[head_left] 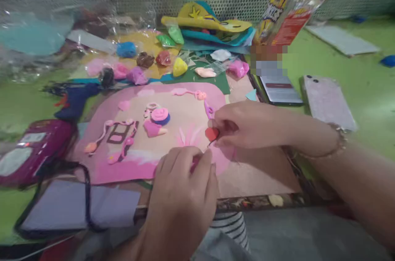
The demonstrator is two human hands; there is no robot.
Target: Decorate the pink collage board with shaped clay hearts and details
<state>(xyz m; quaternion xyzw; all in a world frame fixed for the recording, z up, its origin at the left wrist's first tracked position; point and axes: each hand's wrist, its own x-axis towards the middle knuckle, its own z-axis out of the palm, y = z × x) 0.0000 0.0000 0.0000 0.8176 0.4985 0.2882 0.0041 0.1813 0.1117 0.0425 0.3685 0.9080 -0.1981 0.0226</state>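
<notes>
My right hand [243,125] is closed, thumb and fingers pinched at the right side of a pink paper picture [101,105]. A red heart-shaped clay piece [211,134] lies against those fingertips, and a thin dark strand [210,143] runs out from between them. Just below, my left hand [185,183] rests on the picture's lower edge with curled fingers, their tips close to the strand; whatever they hold is hidden. Left of the hands are a clay ice-cream figure [156,126] and a clay swing or window shape [119,133]. A purple clay loop [209,109] sits above the heart.
Several bagged clay lumps [179,66] line the back, before a yellow and blue foam piece [212,22]. Two phones [279,84] and a snack bag [284,14] are at right. At left lie a magenta pouch [33,150] and a lilac paper [74,203].
</notes>
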